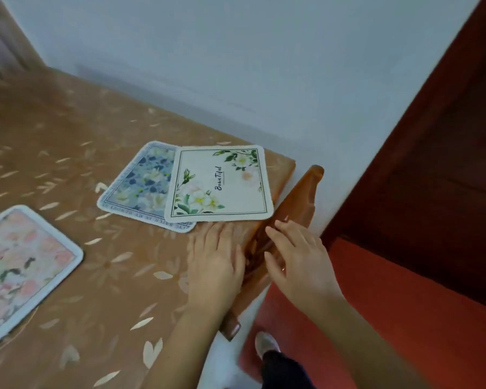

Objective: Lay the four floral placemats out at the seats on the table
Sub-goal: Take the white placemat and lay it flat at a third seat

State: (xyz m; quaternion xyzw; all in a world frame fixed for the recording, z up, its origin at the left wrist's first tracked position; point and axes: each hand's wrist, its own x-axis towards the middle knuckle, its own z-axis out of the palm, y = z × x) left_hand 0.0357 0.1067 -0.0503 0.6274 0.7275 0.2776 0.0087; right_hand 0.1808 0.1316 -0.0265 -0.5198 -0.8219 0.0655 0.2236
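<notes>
The cream placemat point(222, 183) lies at the corner of the desk point(68, 136), partly on top of the blue placemat point(141, 183). The pink placemat point(20, 265) lies well apart on the left. The left grip point(213, 262) rests flat on the desk near the cream one, fingers straight. The right grip point(298, 265) is spread over the desk edge, holding nothing.

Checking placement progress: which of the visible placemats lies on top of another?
The cream placemat printed "Beautiful": its left part overlaps the right side of the blue floral placemat. The pink placemat lies apart, alone.
</notes>
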